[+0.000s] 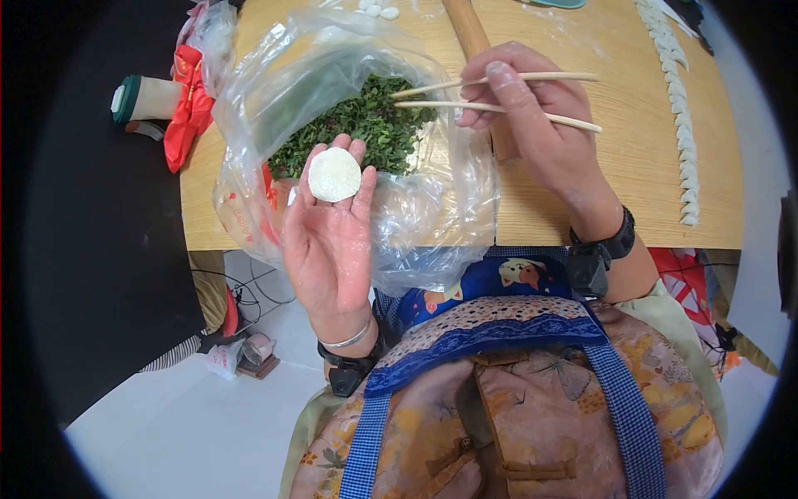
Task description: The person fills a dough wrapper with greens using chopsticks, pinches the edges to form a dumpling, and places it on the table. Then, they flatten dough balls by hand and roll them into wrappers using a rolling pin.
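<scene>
My left hand [332, 241] is palm up in front of the filling, with a round white dumpling wrapper [335, 175] lying flat across its fingers. My right hand [536, 116] is closed on a pair of wooden chopsticks [573, 76], whose tips point left at the chopped green filling [366, 125]. That filling lies in a wide-open clear plastic bag [407, 212] at the table's near edge. Between the chopstick tips I see no clump of filling. Beneath my right hand passes a wooden rolling pin [467, 29], partly hidden.
Along the right side of the wooden table [632, 166] runs a long row of folded dumplings [683, 133]. Several small white dough pieces [378, 10] lie at the far edge. Left of the bag are a red plastic bag [189, 108] and a white container with a green end [150, 98].
</scene>
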{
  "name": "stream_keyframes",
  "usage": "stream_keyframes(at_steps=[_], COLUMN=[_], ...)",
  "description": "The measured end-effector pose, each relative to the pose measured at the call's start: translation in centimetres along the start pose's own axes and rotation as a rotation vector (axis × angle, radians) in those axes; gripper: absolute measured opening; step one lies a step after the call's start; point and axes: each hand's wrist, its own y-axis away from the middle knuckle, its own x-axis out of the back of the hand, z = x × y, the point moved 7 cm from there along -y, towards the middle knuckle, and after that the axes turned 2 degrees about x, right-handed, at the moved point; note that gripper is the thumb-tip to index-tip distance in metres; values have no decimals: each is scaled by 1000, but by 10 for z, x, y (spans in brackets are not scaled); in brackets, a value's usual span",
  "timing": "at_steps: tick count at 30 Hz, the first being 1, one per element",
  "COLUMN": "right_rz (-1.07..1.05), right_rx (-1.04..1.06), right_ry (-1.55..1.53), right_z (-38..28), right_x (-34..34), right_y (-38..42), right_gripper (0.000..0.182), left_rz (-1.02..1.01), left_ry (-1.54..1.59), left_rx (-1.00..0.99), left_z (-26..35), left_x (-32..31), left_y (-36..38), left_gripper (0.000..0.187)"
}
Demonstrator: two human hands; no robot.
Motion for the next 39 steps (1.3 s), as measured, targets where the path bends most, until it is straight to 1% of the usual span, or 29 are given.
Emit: stream_keyframes(at_steps=[1,5,7,13,19,23,27,30,32,34,35,37,39], right_rz=[66,92,-33,-55,-64,-55,-9,31,52,7,5,-116,-155], right_rx=[33,55,-33,-82,-107,-87,-51,-21,1,-11,-12,1,-24], right_ry=[-37,-55,-50,11,41,59,9,-37,-71,-187,-188,-265,-274], right_z=[-2,-7,-2,-1,1,2,2,0,-3,-5,-5,-5,-6], right_x=[4,7,0,-2,-5,-4,0,4,7,5,5,-4,-8], right_y=[0,-1,-1,0,0,0,0,0,-1,-1,-1,0,2], right_gripper=[27,27,26,22,23,23,26,26,26,25,25,24,24], left_rz=[0,8,10,9,3,11,9,43,41,46,50,48,44], left_ry=[0,-22,-26,-33,-33,-37,-15,-61,-16,9,34,49,64], left_rx=[2,-2,-3,-9,-7,-9,-8,-5,37,60,84,87,91], left_z=[0,0,-1,-1,-1,0,-1,-4,-9,-13,-16,-19,-22], left_x=[0,0,0,-1,0,0,-1,0,0,-2,-3,-3,-4], left_y=[0,0,0,1,1,2,1,1,0,0,-1,-3,-5], left_gripper=[55,56,56,56,55,55,54,52,49,48,47,46,45])
